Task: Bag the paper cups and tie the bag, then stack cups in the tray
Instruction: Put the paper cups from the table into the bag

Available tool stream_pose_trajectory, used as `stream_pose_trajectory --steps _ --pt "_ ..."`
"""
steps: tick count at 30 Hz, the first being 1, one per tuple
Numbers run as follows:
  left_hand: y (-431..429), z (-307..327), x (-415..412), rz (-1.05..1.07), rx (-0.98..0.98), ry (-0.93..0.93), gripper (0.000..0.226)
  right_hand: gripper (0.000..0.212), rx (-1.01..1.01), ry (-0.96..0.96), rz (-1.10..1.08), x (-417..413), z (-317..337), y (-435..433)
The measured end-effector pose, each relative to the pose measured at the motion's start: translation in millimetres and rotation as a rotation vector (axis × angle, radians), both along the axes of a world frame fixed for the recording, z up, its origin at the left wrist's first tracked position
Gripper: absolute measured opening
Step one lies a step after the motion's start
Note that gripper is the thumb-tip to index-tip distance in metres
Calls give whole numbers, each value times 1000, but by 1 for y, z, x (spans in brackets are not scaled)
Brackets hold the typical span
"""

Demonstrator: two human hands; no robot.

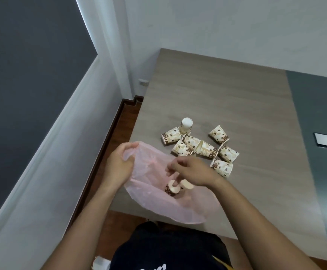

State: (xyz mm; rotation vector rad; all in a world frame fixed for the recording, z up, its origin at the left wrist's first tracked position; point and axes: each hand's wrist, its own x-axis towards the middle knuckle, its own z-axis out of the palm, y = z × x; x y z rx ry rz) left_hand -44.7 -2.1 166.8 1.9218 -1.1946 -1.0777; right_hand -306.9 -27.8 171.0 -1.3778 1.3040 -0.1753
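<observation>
Bag [158, 203] is looking like thin, translucent pink plastic, slightly glossy. Cups [203, 148] are showing matt printed paper. Surface [227, 98] is showing matt wood-grain laminate.

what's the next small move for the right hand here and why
Probably reach the right hand to the nearest loose cup and drop it in the pink bag. The left hand holds the bag's mouth open, two cups lie inside, and several remain on the table.
</observation>
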Motion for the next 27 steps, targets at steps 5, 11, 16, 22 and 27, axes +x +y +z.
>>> stream_pose_trajectory --steps 5,11,16,22,27 --pt "2 -14 7 6 19 -18 57 34 -250 200 -593 -19 -52 -39" --pt "12 -4 7 -63 95 119 54 47 13 415 -565 -22 -148 -36" --pt "24 12 6 -171 68 155 45 82 180 472 -537 -23 -213 -46" --pt "24 6 16 -137 98 270 43 50 117 399 -496 -17 -184 -44" --pt "15 2 18 -151 80 291 50 42 -17 87 -714 -21 -102 -27"
